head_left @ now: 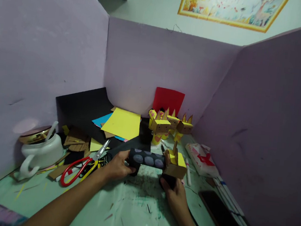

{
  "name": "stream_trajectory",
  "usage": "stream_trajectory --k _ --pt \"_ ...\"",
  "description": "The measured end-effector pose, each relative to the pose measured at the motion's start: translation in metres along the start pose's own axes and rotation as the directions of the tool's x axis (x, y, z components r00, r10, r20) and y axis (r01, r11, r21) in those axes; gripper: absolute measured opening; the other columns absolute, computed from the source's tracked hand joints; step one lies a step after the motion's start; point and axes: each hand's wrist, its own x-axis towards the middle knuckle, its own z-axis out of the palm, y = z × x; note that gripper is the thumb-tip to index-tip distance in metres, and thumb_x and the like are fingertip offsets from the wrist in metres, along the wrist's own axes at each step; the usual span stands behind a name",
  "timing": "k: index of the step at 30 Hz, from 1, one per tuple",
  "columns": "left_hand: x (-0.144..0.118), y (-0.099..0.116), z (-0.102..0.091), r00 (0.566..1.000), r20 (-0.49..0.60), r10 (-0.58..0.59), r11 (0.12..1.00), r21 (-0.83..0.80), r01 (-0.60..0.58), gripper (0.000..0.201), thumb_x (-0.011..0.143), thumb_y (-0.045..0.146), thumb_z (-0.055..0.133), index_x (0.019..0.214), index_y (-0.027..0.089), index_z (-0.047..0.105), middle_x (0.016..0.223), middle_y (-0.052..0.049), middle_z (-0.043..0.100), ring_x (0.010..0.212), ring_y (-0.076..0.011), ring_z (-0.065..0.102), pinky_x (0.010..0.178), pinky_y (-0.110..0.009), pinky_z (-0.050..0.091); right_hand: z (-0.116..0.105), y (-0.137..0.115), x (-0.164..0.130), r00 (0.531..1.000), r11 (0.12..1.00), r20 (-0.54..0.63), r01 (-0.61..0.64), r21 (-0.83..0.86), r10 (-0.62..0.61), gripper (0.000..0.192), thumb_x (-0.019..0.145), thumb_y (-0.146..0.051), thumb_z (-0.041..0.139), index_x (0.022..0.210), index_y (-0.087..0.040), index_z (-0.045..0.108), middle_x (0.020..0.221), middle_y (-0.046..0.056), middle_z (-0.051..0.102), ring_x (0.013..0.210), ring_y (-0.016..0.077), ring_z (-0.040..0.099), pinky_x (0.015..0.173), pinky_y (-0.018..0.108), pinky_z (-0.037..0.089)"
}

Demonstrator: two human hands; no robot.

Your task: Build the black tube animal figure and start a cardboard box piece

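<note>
Both hands on the paper animal: my left hand [118, 167] clamps the black spotted tube body [147, 159], my right hand [174, 195] grips under the yellow box head [175, 165]. Assembly step, I judge; next calls for steady alignment. Scissors [85, 163] crowd left of the left hand; bare worktop [133, 212] nearer me.

One head-worn camera looks forward and down, close over the near edge of the table [133, 212], facing its far corners and the purple walls [155, 66].
</note>
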Motion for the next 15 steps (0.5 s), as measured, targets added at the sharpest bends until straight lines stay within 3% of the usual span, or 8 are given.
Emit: stream_trajectory --k 10,15 --pt "-0.0008 0.0005 -0.001 1.0 -0.005 0.031 1.0 0.005 -0.031 0.035 0.058 0.004 0.059 0.092 0.014 0.064 0.09 -0.004 0.067 0.085 -0.0205 0.059 0.079 -0.03 0.046 0.003 0.0092 0.0017 0.999 0.999 -0.006 0.034 0.033 -0.034 0.03 0.063 -0.038 0.064 0.083 -0.016 0.062 0.087 0.012 0.069 0.085 0.0309 0.061 0.076 0.039 0.046" --pt "0.0016 -0.0058 -0.0027 0.999 0.016 0.052 0.994 0.091 -0.053 0.036 0.062 0.011 0.061 0.098 0.013 0.064 0.095 -0.006 0.067 0.089 -0.022 0.059 0.081 -0.032 0.046 0.0056 0.0052 -0.0008 0.998 0.995 -0.033 0.053 0.082 -0.05 0.033 0.063 -0.032 0.065 0.091 -0.015 0.06 0.091 0.011 0.067 0.089 0.0286 0.06 0.079 0.038 0.045"
